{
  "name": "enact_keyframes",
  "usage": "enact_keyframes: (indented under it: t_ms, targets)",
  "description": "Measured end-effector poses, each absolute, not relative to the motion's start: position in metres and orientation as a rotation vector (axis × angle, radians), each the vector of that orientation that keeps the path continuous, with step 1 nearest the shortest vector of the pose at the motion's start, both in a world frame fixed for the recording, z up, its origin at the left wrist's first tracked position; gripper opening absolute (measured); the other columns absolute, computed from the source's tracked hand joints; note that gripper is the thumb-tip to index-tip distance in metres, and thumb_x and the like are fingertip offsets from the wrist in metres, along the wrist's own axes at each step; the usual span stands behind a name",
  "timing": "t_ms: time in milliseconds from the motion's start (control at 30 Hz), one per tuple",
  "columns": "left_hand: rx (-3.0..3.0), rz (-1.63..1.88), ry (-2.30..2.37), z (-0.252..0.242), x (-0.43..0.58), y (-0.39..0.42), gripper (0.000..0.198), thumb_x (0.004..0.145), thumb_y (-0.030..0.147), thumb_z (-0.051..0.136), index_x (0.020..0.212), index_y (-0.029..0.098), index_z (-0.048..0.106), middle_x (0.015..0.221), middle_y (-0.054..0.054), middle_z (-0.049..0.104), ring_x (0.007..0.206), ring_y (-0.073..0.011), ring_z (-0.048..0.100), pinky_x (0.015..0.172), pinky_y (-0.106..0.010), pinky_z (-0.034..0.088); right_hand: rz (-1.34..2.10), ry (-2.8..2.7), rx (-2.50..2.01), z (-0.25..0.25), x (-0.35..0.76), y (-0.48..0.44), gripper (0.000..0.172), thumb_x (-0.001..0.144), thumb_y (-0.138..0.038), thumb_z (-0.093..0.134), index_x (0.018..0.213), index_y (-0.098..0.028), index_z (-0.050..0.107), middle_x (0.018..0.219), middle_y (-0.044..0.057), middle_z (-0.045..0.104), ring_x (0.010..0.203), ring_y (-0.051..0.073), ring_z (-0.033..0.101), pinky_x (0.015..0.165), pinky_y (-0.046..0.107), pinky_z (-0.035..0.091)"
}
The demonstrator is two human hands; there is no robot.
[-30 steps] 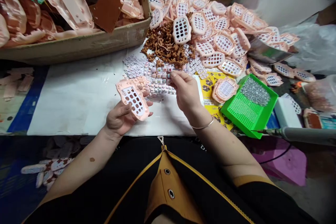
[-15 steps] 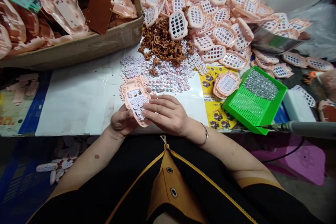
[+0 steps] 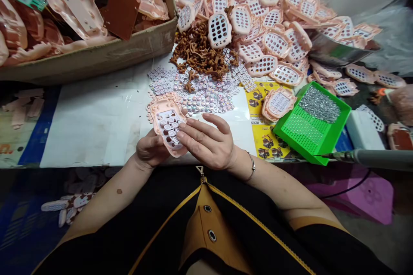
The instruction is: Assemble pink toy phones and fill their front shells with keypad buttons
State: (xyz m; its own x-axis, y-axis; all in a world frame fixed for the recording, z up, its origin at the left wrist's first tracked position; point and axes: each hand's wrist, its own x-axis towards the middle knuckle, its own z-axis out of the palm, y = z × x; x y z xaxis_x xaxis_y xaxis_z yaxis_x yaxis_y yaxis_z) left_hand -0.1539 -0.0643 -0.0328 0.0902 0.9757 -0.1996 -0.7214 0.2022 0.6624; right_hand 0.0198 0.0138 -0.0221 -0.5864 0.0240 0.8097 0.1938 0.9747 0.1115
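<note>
1. Count: one shell in hand, above the front of the table; one loose group of keys lies tilted in it.
2. Count: one green tray with metal bits; one shell assembly on the yellow sheet; one carton at far left.
3. Left hand: grip closed on the shell, thumb on its near edge.
4. Right hand: grip open, fingers extended, fingertips touching the keys at the shell's right side.
5. Hidden: left fingers under the shell; some keys behind the right fingertips.
6. Uncountable: overlapping piled shells, brown parts and key sheets.
7. Cut off: carton at the left frame edge; grey tool at the right edge.
</note>
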Motion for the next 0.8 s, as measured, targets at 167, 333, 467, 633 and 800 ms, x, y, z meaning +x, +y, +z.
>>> enact_keyframes:
  t_ms: [167,333,467,633,800]
  targets:
    - [0.444,1.362,0.625,-0.031,-0.152,-0.065,0.104,0.058,0.029,0.091,0.15,0.023,0.044,0.101,-0.005,0.076,0.087,-0.0217,0.073,0.074,-0.028,0.056,-0.127,-2.231,-0.155,-0.022,0.016,0.015,0.021,0.097,-0.021,0.058,0.113,-0.016,0.071,0.11,0.006,0.079,0.108,0.018,0.07,0.1,0.038,0.053]
    - [0.448,1.345,0.655,-0.031,-0.155,-0.067,0.109,0.057,0.032,0.09,0.152,0.02,0.04,0.108,-0.009,0.074,0.091,-0.0238,0.072,0.078,-0.029,0.056,-0.013,-2.313,-0.039,-0.02,0.015,0.016,0.022,0.1,-0.027,0.055,0.112,-0.016,0.071,0.111,0.005,0.079,0.105,0.016,0.069,0.099,0.034,0.053]
    - [0.461,1.355,0.666,-0.033,-0.157,-0.069,0.101,0.056,0.031,0.09,0.146,0.021,0.045,0.097,-0.004,0.073,0.092,-0.0249,0.072,0.091,-0.036,0.054,-0.025,-2.359,-0.098,-0.022,0.015,0.019,0.023,0.098,-0.023,0.057,0.116,-0.017,0.07,0.116,0.007,0.077,0.111,0.018,0.067,0.101,0.037,0.051]
    - [0.446,1.376,0.608,-0.034,-0.159,-0.068,0.071,0.058,0.025,0.086,0.125,0.018,0.062,0.097,-0.006,0.075,0.086,-0.0223,0.072,0.078,-0.029,0.057,0.08,-2.377,-0.033,-0.023,0.012,0.018,0.028,0.096,-0.037,0.062,0.113,-0.017,0.071,0.117,0.009,0.077,0.112,0.02,0.068,0.104,0.038,0.049]
    - [0.43,1.406,0.696,-0.039,-0.165,-0.071,0.084,0.057,0.031,0.086,0.135,0.019,0.058,0.104,-0.009,0.076,0.097,-0.027,0.073,0.082,-0.032,0.058,0.082,-2.522,-0.048,-0.024,0.01,0.015,0.058,0.098,-0.06,0.047,0.135,-0.017,0.061,0.136,0.011,0.068,0.133,0.022,0.057,0.114,0.04,0.041]
